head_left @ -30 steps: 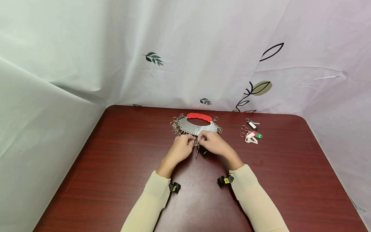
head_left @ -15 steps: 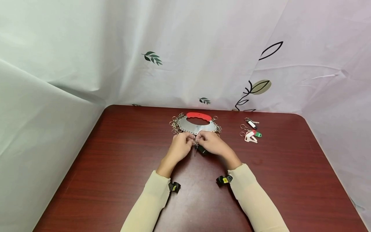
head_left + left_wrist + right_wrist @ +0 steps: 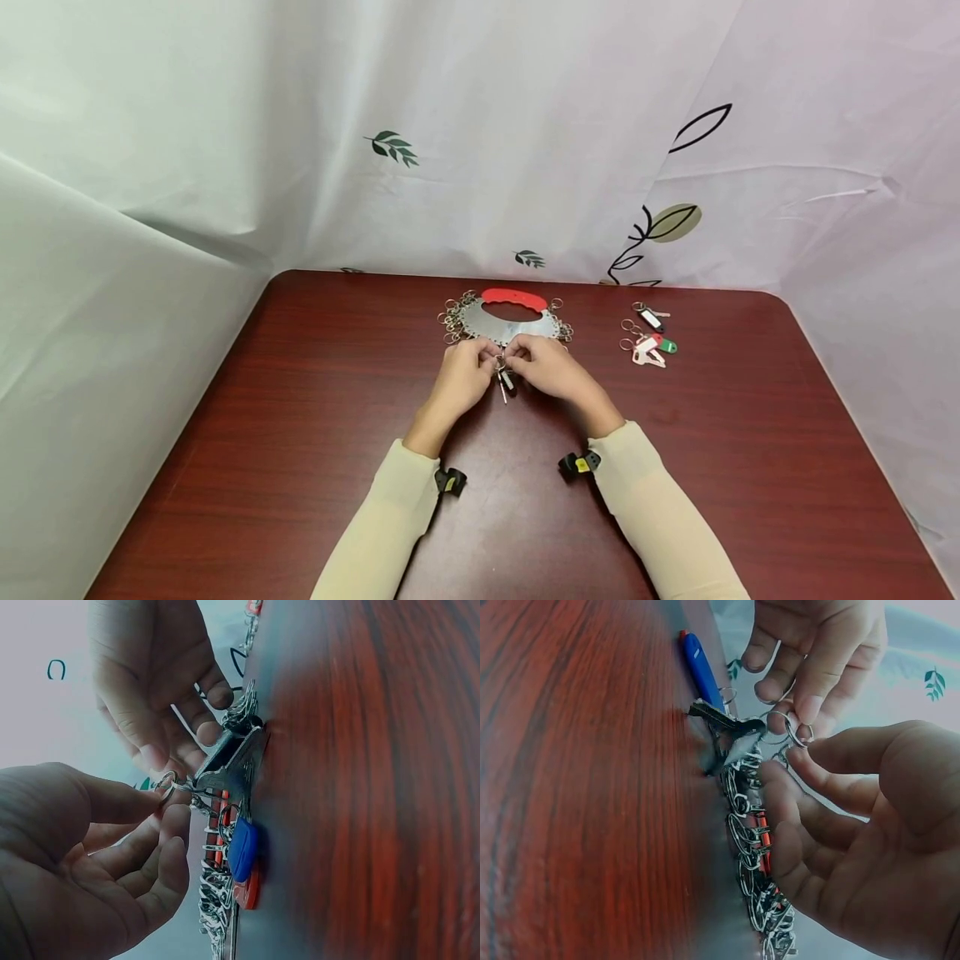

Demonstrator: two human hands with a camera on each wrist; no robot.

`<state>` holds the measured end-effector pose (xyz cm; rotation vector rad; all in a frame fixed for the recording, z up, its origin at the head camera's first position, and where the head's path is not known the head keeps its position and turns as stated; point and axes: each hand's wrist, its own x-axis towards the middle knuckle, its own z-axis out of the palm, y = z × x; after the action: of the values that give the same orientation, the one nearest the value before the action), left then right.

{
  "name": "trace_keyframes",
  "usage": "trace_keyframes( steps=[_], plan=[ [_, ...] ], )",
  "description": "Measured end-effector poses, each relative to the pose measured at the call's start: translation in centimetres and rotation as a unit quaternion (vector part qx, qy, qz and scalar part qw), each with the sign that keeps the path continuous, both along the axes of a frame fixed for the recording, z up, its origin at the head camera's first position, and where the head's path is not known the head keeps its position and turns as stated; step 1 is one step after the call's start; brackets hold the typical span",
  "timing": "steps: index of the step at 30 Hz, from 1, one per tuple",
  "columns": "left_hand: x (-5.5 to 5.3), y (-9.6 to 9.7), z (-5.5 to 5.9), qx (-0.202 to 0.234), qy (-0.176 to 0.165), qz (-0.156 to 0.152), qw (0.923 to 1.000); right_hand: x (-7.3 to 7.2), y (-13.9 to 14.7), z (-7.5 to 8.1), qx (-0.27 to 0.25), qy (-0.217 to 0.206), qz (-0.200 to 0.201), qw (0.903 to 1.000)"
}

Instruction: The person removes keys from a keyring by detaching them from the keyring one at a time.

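the thumb and forefinger of the left hand [image 3: 465,375] pinch a small, round, silver metal ring [image 3: 801,735], and the thumb and forefinger of the right hand [image 3: 547,365] pinch it too; the other fingers of both hands are loosely bent. the ring is just off the near edge of a crescent-shaped silver metal plate [image 3: 517,332] with a red grip handle [image 3: 514,297]; whether it is joined to that plate i cannot tell. below the ring hang a black plastic tag [image 3: 507,382] and a slim metal key [image 3: 503,393], on the plate's near side.

small silver rings and clasps [image 3: 452,321] crowd the plate's left end, and more sit at its right end. the left wrist view shows a blue plastic tag [image 3: 242,849] by the plate's edge, overlapping a red tag [image 3: 248,891].

well to the right of the plate lie a black tag with a white label [image 3: 651,317], a red tag with a white label [image 3: 648,344], a green tag [image 3: 668,346] and some silver keys [image 3: 648,357]. under the plate spreads a glossy red-brown wooden table [image 3: 322,433]; behind it hangs white cloth with leaf prints [image 3: 480,125].
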<state>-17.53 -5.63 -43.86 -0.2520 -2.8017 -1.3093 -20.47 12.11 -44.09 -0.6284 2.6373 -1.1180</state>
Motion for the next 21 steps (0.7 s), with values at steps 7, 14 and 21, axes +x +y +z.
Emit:
trace_keyframes(
  steps=[7,14,21],
  plan=[
    [-0.01,-0.07,0.01,-0.001,0.020,0.005,0.9998,-0.17,-0.08,-0.19,-0.005,0.007,-0.008,0.9999],
    [-0.12,-0.09,-0.11,0.012,0.021,0.019,0.9995,-0.10,-0.26,0.00,-0.036,0.004,-0.011,0.9993],
    [-0.13,0.17,-0.20,0.062,0.004,0.030,0.9976,-0.07,-0.38,0.02,-0.049,-0.004,-0.011,0.9987]
  ],
)
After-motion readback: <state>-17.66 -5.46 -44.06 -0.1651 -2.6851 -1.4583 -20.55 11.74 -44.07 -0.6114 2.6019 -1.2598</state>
